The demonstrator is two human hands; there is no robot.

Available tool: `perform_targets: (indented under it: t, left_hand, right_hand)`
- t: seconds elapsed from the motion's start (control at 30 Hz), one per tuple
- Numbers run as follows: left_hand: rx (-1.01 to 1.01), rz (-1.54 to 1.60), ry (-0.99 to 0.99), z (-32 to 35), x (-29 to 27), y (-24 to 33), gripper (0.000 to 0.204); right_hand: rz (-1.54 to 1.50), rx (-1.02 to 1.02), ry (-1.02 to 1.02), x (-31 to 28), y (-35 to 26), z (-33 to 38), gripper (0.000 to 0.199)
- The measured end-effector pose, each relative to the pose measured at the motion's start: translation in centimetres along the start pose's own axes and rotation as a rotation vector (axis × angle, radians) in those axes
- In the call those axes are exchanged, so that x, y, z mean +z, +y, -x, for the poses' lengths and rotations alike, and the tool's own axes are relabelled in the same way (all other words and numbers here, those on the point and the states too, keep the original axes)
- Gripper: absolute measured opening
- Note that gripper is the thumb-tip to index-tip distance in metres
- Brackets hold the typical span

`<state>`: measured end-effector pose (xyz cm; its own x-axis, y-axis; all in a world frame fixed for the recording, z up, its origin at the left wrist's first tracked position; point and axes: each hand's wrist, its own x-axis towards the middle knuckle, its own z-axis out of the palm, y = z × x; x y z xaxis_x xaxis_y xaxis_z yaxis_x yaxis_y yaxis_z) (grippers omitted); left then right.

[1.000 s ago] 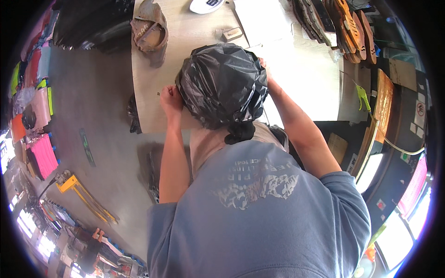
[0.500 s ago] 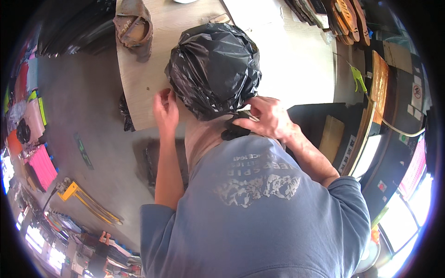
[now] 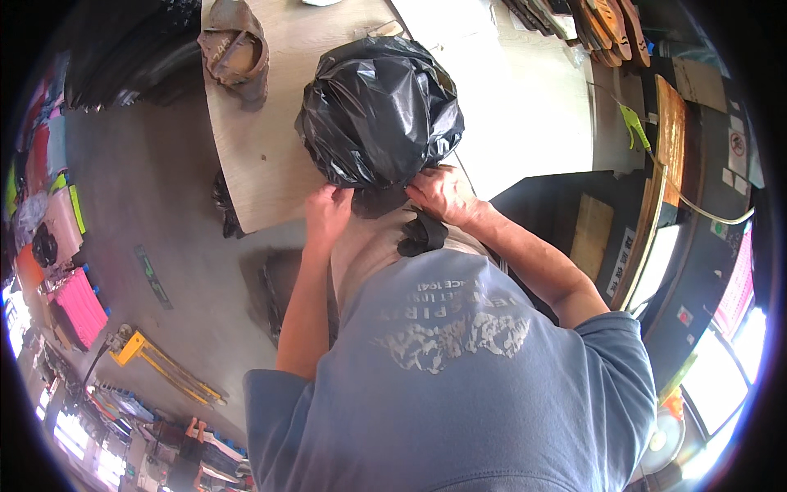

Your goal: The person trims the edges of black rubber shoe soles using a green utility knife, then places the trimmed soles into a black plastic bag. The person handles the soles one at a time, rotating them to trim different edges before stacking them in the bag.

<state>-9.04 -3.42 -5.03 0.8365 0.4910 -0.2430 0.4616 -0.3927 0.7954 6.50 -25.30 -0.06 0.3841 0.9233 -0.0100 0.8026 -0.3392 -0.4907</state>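
Observation:
A bulging black plastic bag rests on the near edge of a pale wooden table, close against my body. My left hand grips the bag's lower left edge, fingers curled into the plastic. My right hand holds the bag's lower right edge at the table edge. A twisted black tail of plastic hangs just below my right hand, against my blue shirt. What is inside the bag is hidden.
A worn brown cap-like item lies on the table at the far left. Flat brown pieces are stacked at the far right. A wooden board stands to the right. A yellow tool and pink box lie on the grey floor at left.
Both hands have dropped from the bag's sides to its lower edge. The bag has moved nearer to my body at the table edge.

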Motion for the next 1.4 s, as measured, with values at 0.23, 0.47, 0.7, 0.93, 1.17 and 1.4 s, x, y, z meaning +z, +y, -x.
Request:
perform_targets:
  t: [0.23, 0.47, 0.7, 0.93, 1.17, 1.4]
  left_hand:
    - [0.082, -0.266, -0.005, -0.5, 0.4, -3.0, 0.018]
    - [-0.108, 0.274, 0.043, -1.1, -3.4, -0.7, 0.028]
    - [0.010, 0.159, 0.012, -3.0, -5.9, 4.8, 0.037]
    - [0.185, 0.191, 0.215, -2.0, -5.3, 1.8, 0.033]
    - [0.132, 0.077, 0.352, -3.4, -2.4, -2.7, 0.029]
    - [0.132, 0.025, 0.310, -2.9, -2.5, -4.4, 0.023]
  right_hand:
    - [0.193, -0.122, -0.003, 2.8, 2.4, 0.0, 0.013]
    - [-0.448, 0.284, -0.176, -6.0, 2.5, 1.9, 0.021]
    - [-0.558, 0.636, 0.374, -8.6, 3.1, -1.3, 0.034]
    - [-0.888, 0.593, 0.483, -5.4, 4.3, -2.2, 0.026]
    - [-1.140, 0.732, 0.567, -3.5, 4.9, -1.8, 0.026]
    - [-1.180, 0.659, 0.626, -3.2, 4.8, -1.6, 0.023]
